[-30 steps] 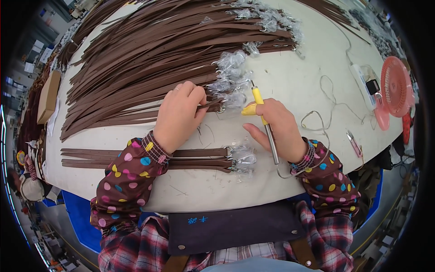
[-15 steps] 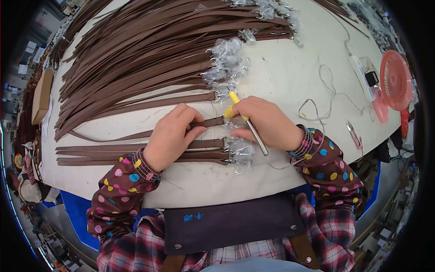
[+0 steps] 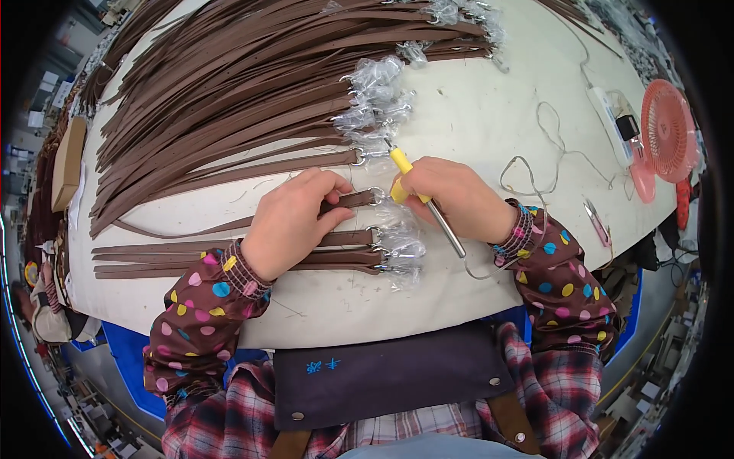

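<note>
My left hand [image 3: 294, 218] pinches a brown strap [image 3: 358, 200] near its end, where a metal ring and clear plastic wrap sit. In my right hand [image 3: 459, 200] is a pen-shaped soldering iron [image 3: 449, 231] with a yellow grip, a silver shaft and a cord at its lower end. Its thin tip points up and away, apart from the held strap. A yellow cover shows at a right fingertip beside the plastic wrap. Just nearer to me lie a few more brown straps [image 3: 336, 258], their ringed ends in clear plastic [image 3: 403, 249].
A large pile of brown straps [image 3: 229, 99] covers the table's far left, with plastic-wrapped hardware [image 3: 375, 80] at the ends. To the right are a loose grey cord [image 3: 562, 153], a white power strip [image 3: 609, 126], a pink fan [image 3: 667, 131] and small thread snips [image 3: 598, 223].
My right hand, with the soldering iron, has shifted slightly right and drawn a little off the strap's ring. My left hand still holds the strap.
</note>
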The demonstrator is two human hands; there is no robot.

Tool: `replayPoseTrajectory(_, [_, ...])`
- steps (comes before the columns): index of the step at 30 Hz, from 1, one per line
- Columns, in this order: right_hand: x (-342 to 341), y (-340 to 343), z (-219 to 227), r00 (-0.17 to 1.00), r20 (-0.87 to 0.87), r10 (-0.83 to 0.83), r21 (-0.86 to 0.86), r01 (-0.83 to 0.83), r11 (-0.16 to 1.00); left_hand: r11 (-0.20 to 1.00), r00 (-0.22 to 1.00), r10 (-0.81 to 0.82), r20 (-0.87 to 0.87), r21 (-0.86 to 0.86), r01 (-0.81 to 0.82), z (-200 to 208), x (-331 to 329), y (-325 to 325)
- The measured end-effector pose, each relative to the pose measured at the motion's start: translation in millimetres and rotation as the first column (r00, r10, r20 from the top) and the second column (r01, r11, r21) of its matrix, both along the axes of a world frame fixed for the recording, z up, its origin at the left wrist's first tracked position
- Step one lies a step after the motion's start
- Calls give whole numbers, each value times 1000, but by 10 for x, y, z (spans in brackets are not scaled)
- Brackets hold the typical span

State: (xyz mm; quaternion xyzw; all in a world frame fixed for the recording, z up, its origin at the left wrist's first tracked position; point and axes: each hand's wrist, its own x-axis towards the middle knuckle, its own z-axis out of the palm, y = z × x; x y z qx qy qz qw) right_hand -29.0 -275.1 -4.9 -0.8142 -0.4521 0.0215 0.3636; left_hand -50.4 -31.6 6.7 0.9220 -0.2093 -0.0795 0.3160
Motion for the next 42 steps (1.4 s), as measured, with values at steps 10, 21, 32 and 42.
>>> replayPoseTrajectory(10, [-71,79,34,945,-267,-190,257,260,931,995,982,59,-177,-70,-72,1,67,-121])
replayPoseTrajectory(21, [-45,370,-49,836,-513,-197,308,394,866,916,914,91,-396,-326,-232,-79,66,-14])
replayPoseTrajectory(32, [-89,416,-160,839,-482,-253,315,435,843,850,891,25,-453,-459,-258,-141,87,3])
replayPoseTrajectory(42, [-95,418,-158,843,-465,-271,283,432,856,830,873,4,-488,-484,-275,-140,93,-1])
